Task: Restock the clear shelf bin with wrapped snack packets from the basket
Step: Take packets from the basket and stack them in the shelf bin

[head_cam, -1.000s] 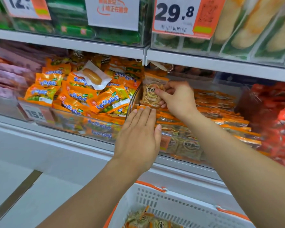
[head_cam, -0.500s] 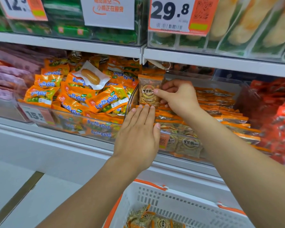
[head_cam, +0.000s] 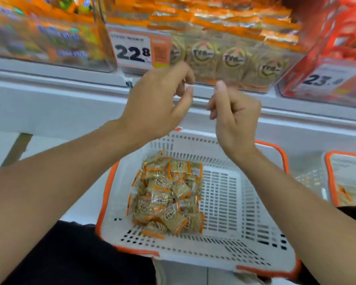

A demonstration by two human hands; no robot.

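Observation:
The clear shelf bin (head_cam: 292, 64) at the top holds several brown snack packets with orange ends (head_cam: 231, 60). Below it, a white basket with an orange rim (head_cam: 230, 204) holds a heap of the same wrapped packets (head_cam: 167, 198) in its left half. My left hand (head_cam: 158, 103) and my right hand (head_cam: 234, 114) hover side by side between the bin and the basket, in front of the white shelf edge. Both have loosely curled fingers and hold nothing.
A price tag reading 22.8 (head_cam: 138, 50) hangs on the bin's left front. A bin of orange and green packets (head_cam: 49, 38) stands to the left, a red bin (head_cam: 335, 58) to the right. A second orange-rimmed basket (head_cam: 345, 177) sits at the far right.
Both hands have come out of the bin and dropped below it. The right hand has let go of the packet it held. The view has tilted down to the basket.

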